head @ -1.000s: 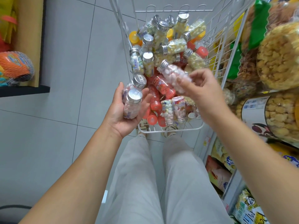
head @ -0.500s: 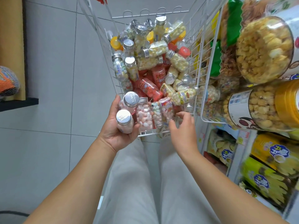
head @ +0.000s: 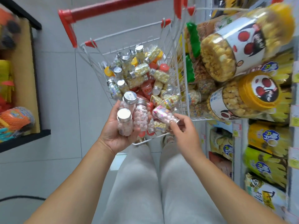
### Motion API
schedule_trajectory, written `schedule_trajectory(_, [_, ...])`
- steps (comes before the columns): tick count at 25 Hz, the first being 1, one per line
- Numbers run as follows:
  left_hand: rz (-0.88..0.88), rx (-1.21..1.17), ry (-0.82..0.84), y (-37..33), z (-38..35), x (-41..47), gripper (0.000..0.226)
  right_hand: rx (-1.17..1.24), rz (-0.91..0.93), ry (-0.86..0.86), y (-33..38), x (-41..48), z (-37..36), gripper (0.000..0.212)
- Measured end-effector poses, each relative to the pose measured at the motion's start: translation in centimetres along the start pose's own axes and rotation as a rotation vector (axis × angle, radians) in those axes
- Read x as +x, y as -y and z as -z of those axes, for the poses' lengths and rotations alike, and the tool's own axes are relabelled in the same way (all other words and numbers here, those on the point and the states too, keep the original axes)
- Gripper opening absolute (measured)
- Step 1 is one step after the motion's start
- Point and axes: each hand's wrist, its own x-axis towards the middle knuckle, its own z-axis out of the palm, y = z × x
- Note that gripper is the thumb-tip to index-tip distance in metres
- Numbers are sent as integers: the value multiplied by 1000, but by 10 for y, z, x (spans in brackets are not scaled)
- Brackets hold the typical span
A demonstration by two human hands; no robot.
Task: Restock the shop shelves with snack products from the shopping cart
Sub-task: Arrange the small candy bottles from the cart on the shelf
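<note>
Since half a second ago: right hand [head: 184, 131], then empty, now pinches a pink-candy bottle [head: 163, 114] above the cart's near edge. Left hand [head: 113, 136] grips three matching bottles [head: 141, 115], likely batching. Far: cart [head: 121, 6], mixed bottles remaining. Right: shelves [head: 241, 143].

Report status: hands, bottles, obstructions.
Left hand holds three pink candy bottles. Right hand pinches a fourth bottle over the cart. No obstruction seen.

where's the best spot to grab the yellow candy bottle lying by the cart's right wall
Take the yellow candy bottle round the middle of its body, from above. It lies on its side atop the pile, cap toward the wire wall, so its long sides are exposed and its ends look crowded.
</note>
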Motion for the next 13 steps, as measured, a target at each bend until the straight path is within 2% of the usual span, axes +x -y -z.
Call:
schedule_trajectory(2, [50, 22, 39, 7, -31, -7, 62, 202, 59, 6, 22, -21, 30, 26])
schedule_trajectory(5, [106, 132, 99, 25, -89, -11, 60, 353, 155, -42, 54, -55, 82, 31])
schedule_trajectory(9, [91, 310, -19, 65, -176, 5, 66, 473, 266, -190, 84, -104, 154, 31])
schedule_trajectory(13, [190, 520, 43, 133, -260, 27, 64, 501, 367, -358, 95, -156, 230, 28])
